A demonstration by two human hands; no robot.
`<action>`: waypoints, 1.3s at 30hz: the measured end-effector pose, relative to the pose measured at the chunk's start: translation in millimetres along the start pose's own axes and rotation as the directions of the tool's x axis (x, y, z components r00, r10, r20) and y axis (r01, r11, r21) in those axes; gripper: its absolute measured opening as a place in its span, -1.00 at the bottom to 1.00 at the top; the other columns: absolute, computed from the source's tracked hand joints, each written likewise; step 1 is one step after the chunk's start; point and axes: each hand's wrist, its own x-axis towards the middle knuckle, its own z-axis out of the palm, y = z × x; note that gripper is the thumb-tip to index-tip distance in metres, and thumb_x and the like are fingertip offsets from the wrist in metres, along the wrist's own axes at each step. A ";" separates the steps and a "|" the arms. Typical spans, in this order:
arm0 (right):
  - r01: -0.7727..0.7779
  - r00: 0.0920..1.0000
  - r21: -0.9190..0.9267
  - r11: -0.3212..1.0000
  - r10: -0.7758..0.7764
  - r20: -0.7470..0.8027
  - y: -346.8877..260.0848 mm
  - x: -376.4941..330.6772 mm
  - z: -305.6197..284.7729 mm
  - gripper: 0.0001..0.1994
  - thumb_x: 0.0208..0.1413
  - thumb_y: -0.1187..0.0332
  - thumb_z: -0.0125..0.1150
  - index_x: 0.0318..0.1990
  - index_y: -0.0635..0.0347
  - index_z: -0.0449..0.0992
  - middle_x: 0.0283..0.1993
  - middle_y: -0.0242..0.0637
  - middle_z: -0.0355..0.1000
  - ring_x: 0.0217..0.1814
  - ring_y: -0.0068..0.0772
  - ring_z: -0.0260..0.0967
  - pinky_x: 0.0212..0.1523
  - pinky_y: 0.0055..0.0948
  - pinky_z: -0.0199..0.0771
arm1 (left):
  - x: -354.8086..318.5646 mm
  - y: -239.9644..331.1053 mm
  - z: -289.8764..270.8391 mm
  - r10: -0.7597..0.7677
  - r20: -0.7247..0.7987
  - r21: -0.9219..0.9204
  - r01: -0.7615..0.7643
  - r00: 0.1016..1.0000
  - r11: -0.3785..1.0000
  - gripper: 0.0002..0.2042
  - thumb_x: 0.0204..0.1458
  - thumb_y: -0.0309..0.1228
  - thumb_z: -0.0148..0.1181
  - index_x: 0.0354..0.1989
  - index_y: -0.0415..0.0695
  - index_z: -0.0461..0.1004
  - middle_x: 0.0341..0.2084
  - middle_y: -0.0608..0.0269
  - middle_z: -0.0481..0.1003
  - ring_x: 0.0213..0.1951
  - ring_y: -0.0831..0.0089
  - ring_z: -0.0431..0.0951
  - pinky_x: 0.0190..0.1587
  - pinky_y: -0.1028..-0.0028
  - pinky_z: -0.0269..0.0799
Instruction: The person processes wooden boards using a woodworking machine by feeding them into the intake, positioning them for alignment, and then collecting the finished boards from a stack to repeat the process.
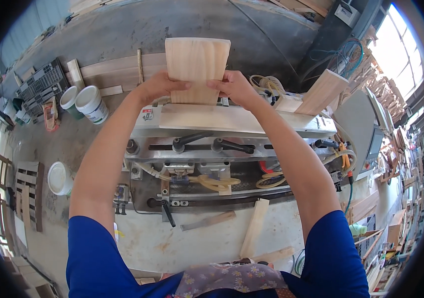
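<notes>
I am holding a pale board (197, 67) upright over the far side of the machine (222, 149), my left hand (158, 85) clamped on its lower left edge and my right hand (234, 85) clamped on its lower right edge, thumbs pressing on the near face. The board's bottom edge is sitting just above, perhaps touching, the long plank (212, 118) lying along the machine top; from this angle I cannot tell which. Its top edge is standing free against bare grey floor (137, 27), with open room above and to both sides. To my right a slanted plank (322, 92) is leaning near a coil of hose (266, 82), well apart from my fingers. To my left two white buckets (85, 103) are standing on the floor. Nearer me, loose wood strips (254, 227) are lying on the dusty bench (152, 243), leaving open room between my forearms.
</notes>
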 end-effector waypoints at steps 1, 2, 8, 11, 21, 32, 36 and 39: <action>0.009 1.000 -0.042 0.999 -0.009 0.002 -1.1 2.3 2.4 -0.66 0.15 0.25 0.34 -0.07 0.35 0.53 -0.17 -0.34 0.53 -0.21 -0.60 0.45 -0.12 -0.53 0.51 | 0.0 -3.0 -3.9 -0.003 -0.007 0.001 0.003 1.000 1.000 -0.54 -0.01 -0.22 0.43 0.05 -0.10 0.52 -0.13 0.34 0.55 -0.04 0.50 0.49 -0.01 0.38 0.42; 0.019 1.000 -0.084 0.996 -0.018 0.002 -2.1 4.0 4.5 -0.67 0.15 0.26 0.34 -0.07 0.35 0.53 -0.19 -0.34 0.52 -0.22 -0.60 0.45 -0.12 -0.53 0.51 | 0.8 -7.8 -7.1 0.001 -0.018 0.024 -0.001 1.000 1.000 -0.53 -0.03 -0.26 0.44 0.06 -0.10 0.51 -0.14 0.34 0.55 -0.06 0.50 0.49 -0.03 0.39 0.42; 0.136 0.989 0.032 0.990 -0.134 -0.055 5.0 8.0 3.7 -0.61 0.00 0.14 0.41 -0.26 0.35 0.57 -0.45 -0.32 0.47 -0.47 -0.54 0.34 -0.38 -0.50 0.41 | 3.7 -0.8 -6.4 0.050 -0.098 0.054 -0.044 0.994 0.998 -0.53 -0.13 -0.38 0.49 0.02 -0.14 0.55 -0.12 0.29 0.58 -0.08 0.47 0.55 0.01 0.38 0.45; 0.122 0.991 0.064 0.991 -0.118 -0.061 16.4 9.7 4.4 -0.63 -0.01 0.14 0.42 -0.27 0.33 0.58 -0.47 -0.33 0.46 -0.48 -0.55 0.33 -0.42 -0.49 0.37 | 0.0 1.0 4.6 0.055 -0.083 0.031 -0.053 0.995 0.998 -0.52 -0.16 -0.42 0.50 0.01 -0.15 0.55 -0.10 0.27 0.58 -0.04 0.46 0.54 0.06 0.38 0.44; 0.136 0.987 0.048 0.990 -0.132 -0.088 10.8 1.6 14.4 -0.67 0.03 0.19 0.40 -0.27 0.34 0.57 -0.49 -0.35 0.44 -0.50 -0.58 0.28 -0.43 -0.50 0.33 | -0.6 -3.5 -3.3 0.061 -0.089 0.110 -0.051 0.994 0.993 -0.48 -0.18 -0.43 0.50 0.04 -0.14 0.52 -0.11 0.25 0.58 -0.06 0.44 0.54 0.05 0.39 0.43; 0.186 0.981 -0.854 0.486 -0.146 0.131 -12.3 -78.6 -47.2 -0.27 -0.11 0.07 0.44 0.18 0.30 0.37 0.18 0.02 0.42 0.11 -0.11 0.47 0.05 -0.25 0.47 | -5.7 4.0 6.6 0.068 -0.130 0.161 -0.047 0.989 0.986 -0.53 -0.15 -0.42 0.49 0.00 -0.18 0.53 -0.14 0.23 0.60 -0.07 0.42 0.56 0.06 0.38 0.44; 0.042 0.879 -0.960 0.277 0.447 0.167 -23.9 -106.0 -50.4 -0.28 -0.15 0.06 0.46 0.13 0.27 0.37 0.11 -0.01 0.45 0.16 -0.02 0.40 0.09 -0.16 0.43 | -2.8 -2.9 -1.8 0.058 -0.062 0.169 -0.046 0.996 0.984 -0.43 -0.14 -0.37 0.49 0.11 -0.14 0.44 -0.05 0.23 0.55 0.00 0.43 0.50 0.05 0.38 0.40; 0.030 0.972 -0.986 0.166 0.226 0.067 -3.6 -108.6 -56.2 -0.36 -0.29 0.08 0.54 -0.02 0.22 0.50 -0.04 -0.03 0.51 0.09 -0.05 0.46 0.04 -0.13 0.48 | -1.2 -1.5 1.5 0.038 -0.088 0.242 -0.016 0.995 0.970 -0.46 -0.10 -0.39 0.45 0.11 -0.16 0.44 -0.05 0.23 0.54 0.01 0.42 0.50 0.04 0.38 0.40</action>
